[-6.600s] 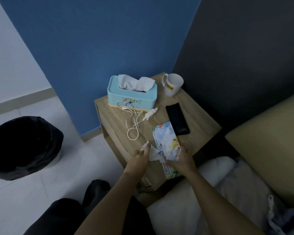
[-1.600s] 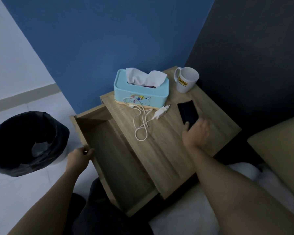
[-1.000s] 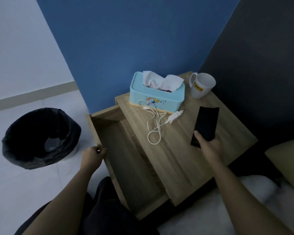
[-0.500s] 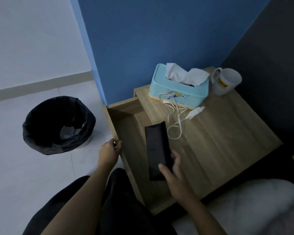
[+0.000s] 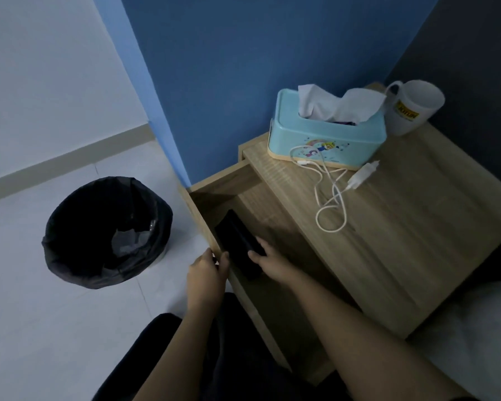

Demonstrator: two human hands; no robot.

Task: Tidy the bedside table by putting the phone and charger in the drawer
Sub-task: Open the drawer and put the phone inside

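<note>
Right grip (image 5: 272, 263) clamps the black phone (image 5: 237, 241) low inside the open drawer (image 5: 200, 218), seemingly to lay it flat; left grip (image 5: 206, 270) clasps the drawer edge, steadying it.

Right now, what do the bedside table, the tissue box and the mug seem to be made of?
Bedside table: matte wood-grain board, probably laminate; even straight grain lines. Tissue box: smooth light-blue plastic; rounded moulded corners, printed cartoon. Mug: white, smooth; ceramic or plastic, unclear.

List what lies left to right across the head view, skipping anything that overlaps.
Black bin → phone in the drawer → tissue box → white mug.
</note>
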